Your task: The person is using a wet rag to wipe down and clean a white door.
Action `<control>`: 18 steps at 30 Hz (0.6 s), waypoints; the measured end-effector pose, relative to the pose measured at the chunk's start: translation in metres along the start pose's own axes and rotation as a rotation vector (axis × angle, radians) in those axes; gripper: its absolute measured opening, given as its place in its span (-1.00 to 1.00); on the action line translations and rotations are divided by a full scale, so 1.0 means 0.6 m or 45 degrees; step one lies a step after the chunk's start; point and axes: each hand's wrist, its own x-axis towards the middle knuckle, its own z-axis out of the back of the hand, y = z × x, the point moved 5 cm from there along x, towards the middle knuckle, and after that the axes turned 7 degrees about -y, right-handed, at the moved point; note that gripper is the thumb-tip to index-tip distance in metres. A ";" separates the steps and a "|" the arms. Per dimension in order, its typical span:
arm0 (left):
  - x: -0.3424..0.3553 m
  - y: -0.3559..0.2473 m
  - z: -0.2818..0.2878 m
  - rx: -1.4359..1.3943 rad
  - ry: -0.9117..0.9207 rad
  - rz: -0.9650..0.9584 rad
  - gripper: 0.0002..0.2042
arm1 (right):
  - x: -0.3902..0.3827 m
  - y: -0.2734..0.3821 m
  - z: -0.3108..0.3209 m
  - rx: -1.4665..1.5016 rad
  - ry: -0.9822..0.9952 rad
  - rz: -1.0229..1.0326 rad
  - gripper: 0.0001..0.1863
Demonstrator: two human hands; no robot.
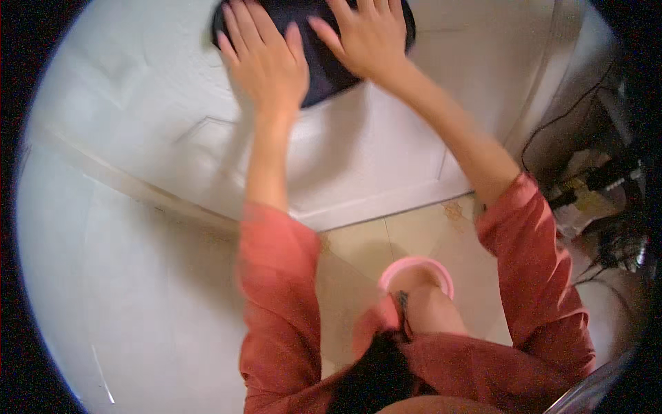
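Observation:
Both of my hands press with outstretched fingers on a dark, rounded piece of what looks like cloth (321,86) against a white panelled surface (393,138) at the top of the view. My left hand (265,65) lies flat on its left part, thumb apart from the fingers. My right hand (367,38) lies flat on its right part, fingers spread and their tips partly cut off by the upper edge. The underside of the dark piece is hidden.
A round pink-rimmed object (445,279) stands on the tiled floor (352,245), partly behind my leg. Dark cables and cluttered items (607,183) crowd the right side. A pale wall or panel (103,276) curves along the left.

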 end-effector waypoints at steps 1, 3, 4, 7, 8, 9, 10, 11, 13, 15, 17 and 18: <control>0.042 0.011 0.011 -0.051 -0.082 -0.039 -0.42 | 0.044 -0.001 0.000 0.085 -0.088 0.022 -0.50; 0.097 0.000 0.006 -0.186 -0.244 -0.001 -0.43 | 0.101 -0.030 0.009 0.018 -0.173 0.117 -0.50; 0.102 0.002 0.011 -0.203 -0.298 0.042 -0.43 | 0.106 -0.030 0.009 0.027 -0.226 0.157 -0.50; 0.071 -0.019 0.010 -0.063 -0.130 0.035 -0.40 | 0.080 -0.036 0.018 0.008 -0.192 0.216 -0.47; 0.056 -0.028 0.008 -0.049 -0.120 0.045 -0.41 | 0.063 -0.038 0.022 -0.002 -0.155 0.254 -0.45; 0.043 -0.031 0.006 -0.054 -0.092 0.035 -0.41 | 0.044 -0.037 0.016 0.002 -0.081 0.255 -0.41; 0.023 -0.035 0.007 -0.044 -0.064 0.035 -0.41 | 0.018 -0.035 0.015 0.023 -0.064 0.241 -0.41; -0.001 -0.033 0.007 -0.585 -0.016 0.231 -0.41 | -0.013 -0.032 0.011 0.041 0.046 0.201 -0.41; -0.034 -0.053 0.001 -0.125 0.090 -0.034 -0.42 | -0.056 -0.030 0.024 0.019 0.129 0.222 -0.39; -0.119 -0.083 -0.013 -0.115 0.111 -0.069 -0.42 | -0.158 -0.028 0.024 0.033 0.222 0.250 -0.41; -0.188 -0.096 -0.030 -0.070 0.184 -0.130 -0.43 | -0.213 -0.018 0.014 0.069 0.304 0.219 -0.42; -0.212 -0.094 -0.044 -0.071 0.211 -0.125 -0.43 | -0.232 -0.015 0.010 0.105 0.264 0.193 -0.44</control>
